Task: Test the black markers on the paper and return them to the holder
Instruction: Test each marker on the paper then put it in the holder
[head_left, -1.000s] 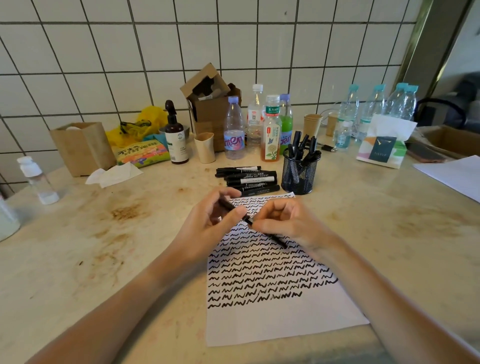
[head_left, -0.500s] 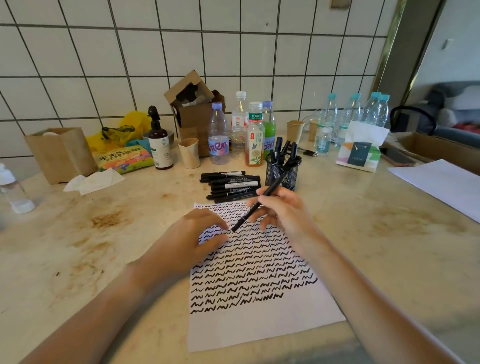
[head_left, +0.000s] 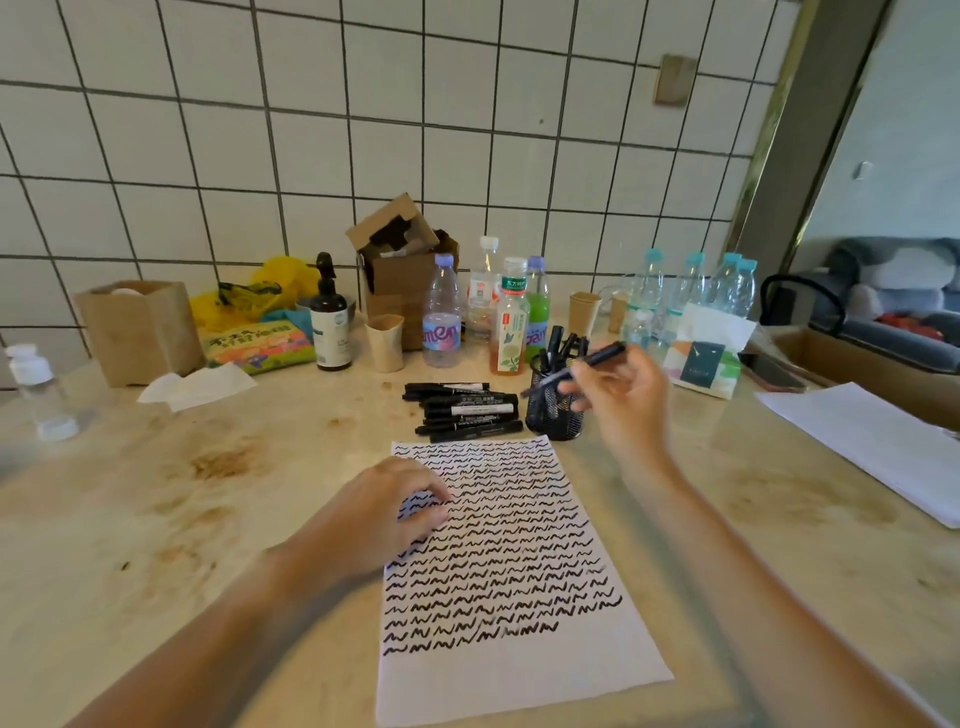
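Note:
A white paper (head_left: 519, 670) covered with rows of black squiggles lies in front of me on the counter. My left hand (head_left: 384, 514) rests on its left edge with fingers loosely curled, holding nothing. My right hand (head_left: 623, 400) pinches a capped black marker (head_left: 597, 361) and holds it tilted in the air just over the black mesh holder (head_left: 553, 415), which has several markers standing in it. A pile of black markers (head_left: 465, 410) lies on the counter left of the holder, just beyond the paper's top edge.
Bottles (head_left: 511, 317), paper cups (head_left: 384, 343), a cardboard box (head_left: 400, 270) and a dark pump bottle (head_left: 330, 322) stand along the tiled wall. A tissue pack (head_left: 706, 356) sits right of the holder. More white sheets (head_left: 878, 441) lie at the right.
My right hand lifted the marker off the paper and carried it up and right to the holder. My left hand let go of the marker and settled on the paper.

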